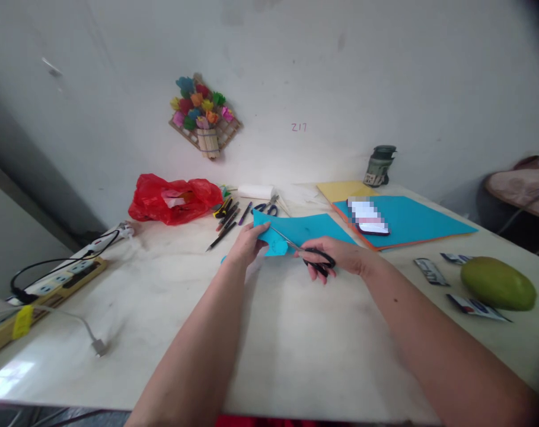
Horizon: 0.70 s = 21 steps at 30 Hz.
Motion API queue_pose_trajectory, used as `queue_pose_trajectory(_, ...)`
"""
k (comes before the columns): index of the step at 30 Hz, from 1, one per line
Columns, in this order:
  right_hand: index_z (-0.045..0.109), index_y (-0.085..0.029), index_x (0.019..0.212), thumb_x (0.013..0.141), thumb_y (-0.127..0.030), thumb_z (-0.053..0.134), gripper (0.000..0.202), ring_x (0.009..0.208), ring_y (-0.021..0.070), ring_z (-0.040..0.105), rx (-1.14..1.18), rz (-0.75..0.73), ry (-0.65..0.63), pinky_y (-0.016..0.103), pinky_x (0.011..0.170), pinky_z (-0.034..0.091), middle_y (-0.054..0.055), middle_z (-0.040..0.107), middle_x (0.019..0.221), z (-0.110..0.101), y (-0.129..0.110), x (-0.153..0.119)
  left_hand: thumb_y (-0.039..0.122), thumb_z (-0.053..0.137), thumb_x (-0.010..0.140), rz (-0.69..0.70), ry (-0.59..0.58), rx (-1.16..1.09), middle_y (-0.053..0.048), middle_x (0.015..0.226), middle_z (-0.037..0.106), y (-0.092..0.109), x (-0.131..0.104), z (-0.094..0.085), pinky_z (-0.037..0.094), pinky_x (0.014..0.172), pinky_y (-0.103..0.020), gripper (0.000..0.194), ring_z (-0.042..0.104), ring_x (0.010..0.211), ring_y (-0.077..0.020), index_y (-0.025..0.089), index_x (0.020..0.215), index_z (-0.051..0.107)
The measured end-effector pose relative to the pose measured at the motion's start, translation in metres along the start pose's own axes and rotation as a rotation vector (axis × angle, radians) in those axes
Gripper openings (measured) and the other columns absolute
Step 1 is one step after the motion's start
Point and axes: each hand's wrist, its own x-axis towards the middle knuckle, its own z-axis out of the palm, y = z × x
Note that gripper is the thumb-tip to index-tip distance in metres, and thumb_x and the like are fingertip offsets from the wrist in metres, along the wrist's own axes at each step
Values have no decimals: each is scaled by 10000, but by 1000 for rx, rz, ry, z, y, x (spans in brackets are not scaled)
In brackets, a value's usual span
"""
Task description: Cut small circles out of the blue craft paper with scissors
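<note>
Scissors point(326, 258) sit in the person's right hand point(340, 252), which is clamped on the black handles, and I see the blades lying against the blue paper point(316, 228). The left hand point(250, 242) pinches that paper at its left end, above the tabletop point(175, 332). I cannot tell how far the blades are parted, and the small dark marks point(276, 242) on the paper defeat me (the phone point(369, 216) has its screen blurred too). The power strip point(80, 271) is cut off at the left. Pink and orange contents point(175, 202) show within the red bag point(148, 198), their nature unclear; a bamboo holder point(208, 143) on the wall point(260, 71) carries colourful flowers point(198, 101). Bare room lies between the two arms point(202, 344), down to the tabletop's near edge; the green fruit point(498, 283) rests right of the right arm.
</note>
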Motion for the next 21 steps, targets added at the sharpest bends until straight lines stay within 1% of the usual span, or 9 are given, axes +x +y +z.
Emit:
queue_pose_trajectory(3, 561, -122, 954, 773, -573, 517, 488, 430, 97, 559, 40, -21, -10, 172, 327, 319, 28, 628, 608, -1, 4, 2, 284, 726, 616, -2, -24, 3, -26, 666, 630, 1, -1, 1, 489, 552, -271, 271, 583, 553, -133, 128, 797, 597)
queue_pose_trajectory(7, 569, -116, 943, 780, -563, 512, 479, 436, 96, 558, 82, -48, -19, 179, 338, 316, 31, 627, 609, -1, 9, 4, 273, 727, 613, -6, -40, -3, -19, 657, 626, 2, -3, 2, 485, 544, -268, 266, 575, 543, -126, 128, 789, 590)
queue_pose_trajectory(15, 594, -105, 942, 794, -525, 511, 452, 441, 90, 546, 144, -85, -21, 182, 335, 296, 24, 604, 606, -1, 12, 5, 282, 739, 586, 0, -24, -17, -2, 621, 606, 3, -3, 2, 459, 521, -245, 285, 543, 498, -103, 125, 758, 576)
queue_pose_trajectory(21, 602, -112, 904, 810, -480, 507, 392, 428, 81, 523, 155, -94, 1, 177, 331, 287, 14, 587, 579, 0, 11, 5, 274, 744, 580, 1, -14, -29, -8, 629, 610, 4, -4, 3, 465, 520, -245, 283, 544, 510, -104, 122, 749, 575)
